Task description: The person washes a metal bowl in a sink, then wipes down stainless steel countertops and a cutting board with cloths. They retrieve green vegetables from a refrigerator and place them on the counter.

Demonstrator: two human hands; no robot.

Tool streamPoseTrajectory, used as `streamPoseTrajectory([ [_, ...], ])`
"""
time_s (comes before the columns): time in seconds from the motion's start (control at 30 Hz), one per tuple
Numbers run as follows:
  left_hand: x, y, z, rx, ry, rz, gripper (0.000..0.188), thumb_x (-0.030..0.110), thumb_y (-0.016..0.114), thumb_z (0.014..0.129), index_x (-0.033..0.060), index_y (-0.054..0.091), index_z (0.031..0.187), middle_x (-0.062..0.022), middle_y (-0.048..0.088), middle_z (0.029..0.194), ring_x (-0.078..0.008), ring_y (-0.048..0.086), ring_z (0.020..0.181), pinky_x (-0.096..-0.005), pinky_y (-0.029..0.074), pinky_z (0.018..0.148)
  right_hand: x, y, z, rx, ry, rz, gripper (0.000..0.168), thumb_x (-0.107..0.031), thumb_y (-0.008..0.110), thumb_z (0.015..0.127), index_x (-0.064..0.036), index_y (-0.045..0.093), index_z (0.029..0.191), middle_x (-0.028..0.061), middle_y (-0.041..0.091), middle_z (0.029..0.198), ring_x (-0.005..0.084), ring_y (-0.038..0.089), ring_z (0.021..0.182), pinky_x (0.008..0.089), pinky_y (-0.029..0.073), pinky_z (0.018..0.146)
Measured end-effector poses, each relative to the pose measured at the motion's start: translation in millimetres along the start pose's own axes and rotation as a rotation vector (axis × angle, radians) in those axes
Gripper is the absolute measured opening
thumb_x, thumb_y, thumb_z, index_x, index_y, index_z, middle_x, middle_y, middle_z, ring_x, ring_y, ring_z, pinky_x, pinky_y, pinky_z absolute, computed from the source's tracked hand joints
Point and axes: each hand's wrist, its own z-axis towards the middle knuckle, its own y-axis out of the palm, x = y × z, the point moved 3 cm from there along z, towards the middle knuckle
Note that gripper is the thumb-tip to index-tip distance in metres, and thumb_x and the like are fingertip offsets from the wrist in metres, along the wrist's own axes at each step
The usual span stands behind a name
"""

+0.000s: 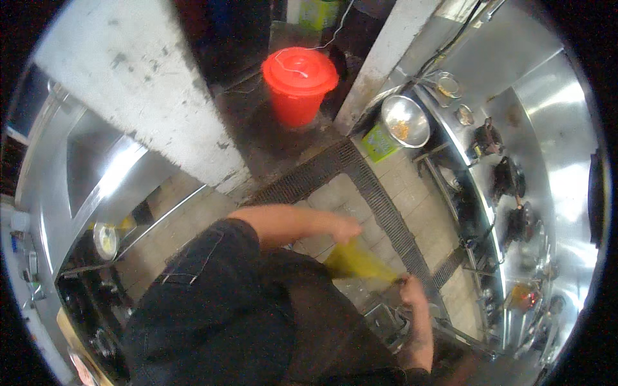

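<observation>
A yellow cloth or sheet (359, 263), blurred by motion, is stretched between my two hands in front of my dark apron. My left hand (348, 228) grips its upper left end. At its lower right end, my right hand (411, 289) is closed on a corner, where something small and dark shows at the fingers. The blur hides exactly what the sheet is made of. Below it, near my right forearm, lies a metal container (380, 318).
A red lidded bucket (299, 91) stands beyond a floor drain grate (309, 176). At right, a steel bowl (405, 120) with orange bits sits by a green container (380, 143), beside a steel cooking range (483, 193). A white pillar (145, 87) rises at left.
</observation>
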Motion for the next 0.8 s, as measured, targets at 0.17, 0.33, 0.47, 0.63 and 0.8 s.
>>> streamPoseTrajectory([
  [0.17,104,-246,77,-0.251,0.119,0.621,0.028,0.02,0.069,0.08,0.0033,0.074,0.101,-0.0174,0.073,0.103,-0.0348,0.068,0.095,-0.0496,0.054,0.082,17,-169,10,0.094,-0.09,-0.344,0.029,-0.01,0.057,0.079,0.003,0.07,0.101,0.027,0.069,0.097,0.0404,0.068,0.089,0.0469,0.054,0.081],
  [0.33,288,-485,111,-0.061,0.481,1.126,0.031,0.02,0.076,0.076,0.0037,0.074,0.102,-0.0194,0.072,0.102,-0.0371,0.068,0.093,-0.0476,0.055,0.081,26,-426,-106,0.521,0.051,-0.611,0.031,-0.016,0.056,0.088,-0.001,0.065,0.113,0.0253,0.063,0.114,0.0412,0.059,0.107,0.0495,0.047,0.094],
  [0.47,280,-407,70,0.558,0.706,0.827,0.029,0.019,0.071,0.081,0.0037,0.072,0.106,-0.0163,0.072,0.102,-0.0333,0.068,0.092,-0.0462,0.055,0.079,16,-391,-111,1.085,-0.006,-0.274,0.032,-0.02,0.053,0.091,-0.003,0.066,0.114,0.0234,0.064,0.113,0.0395,0.06,0.106,0.0492,0.048,0.093],
  [0.63,21,-24,-31,-0.221,0.06,0.089,0.031,0.016,0.064,0.086,0.0055,0.068,0.114,-0.0154,0.072,0.103,-0.0316,0.068,0.094,-0.0452,0.054,0.081,11,-40,-13,0.237,0.16,-0.003,0.033,-0.025,0.049,0.096,-0.005,0.067,0.115,0.0211,0.066,0.112,0.0374,0.062,0.105,0.0487,0.049,0.092],
  [0.8,-43,-9,-157,-0.575,-0.385,-0.253,0.033,0.014,0.058,0.09,0.0073,0.065,0.122,-0.0146,0.072,0.104,-0.03,0.068,0.097,-0.0443,0.053,0.083,-55,112,-39,-0.298,0.102,0.167,0.036,-0.03,0.046,0.1,-0.008,0.068,0.117,0.0188,0.069,0.112,0.0353,0.065,0.104,0.0482,0.05,0.091],
])
